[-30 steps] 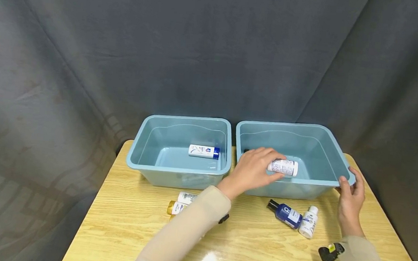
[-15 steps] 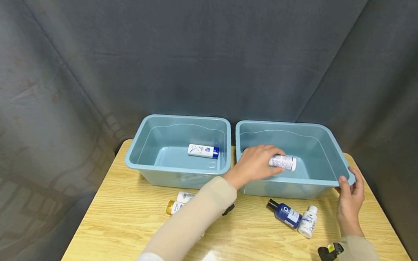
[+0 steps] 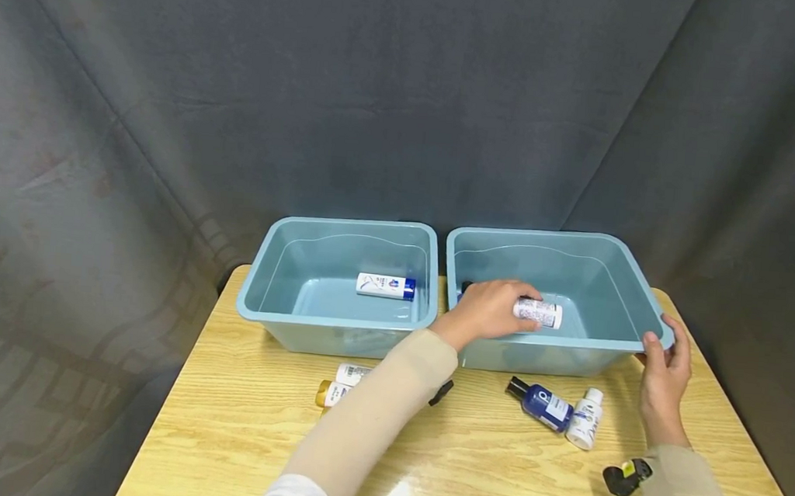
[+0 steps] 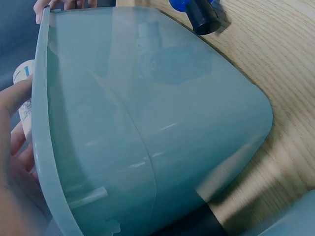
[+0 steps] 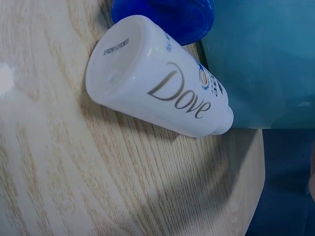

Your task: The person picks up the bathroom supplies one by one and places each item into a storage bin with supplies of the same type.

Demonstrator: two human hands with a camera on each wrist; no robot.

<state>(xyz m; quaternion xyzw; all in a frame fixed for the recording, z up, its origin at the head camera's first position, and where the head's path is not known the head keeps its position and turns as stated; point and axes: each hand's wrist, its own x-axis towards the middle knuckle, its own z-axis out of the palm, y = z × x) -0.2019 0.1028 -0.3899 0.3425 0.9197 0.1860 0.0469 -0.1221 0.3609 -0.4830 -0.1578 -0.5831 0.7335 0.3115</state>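
In the head view the left hand grips a small white bottle with printed text, over the near side of the right blue bin. The left wrist view shows the same white bottle behind the bin's rim, partly hidden by the fingers. At the bin's right front corner the right hand grips the rim, thumb on top. Dark items lie inside that bin by its left wall, mostly hidden behind the left hand.
The left blue bin holds a white bottle with a blue cap. On the table lie a dark blue bottle, a white Dove bottle, a white bottle and a gold-capped one, the last two partly behind the left arm.
The left hand has lowered the white bottle slightly, and the forearm has shifted a little to the right. The right hand has stayed on the rim.
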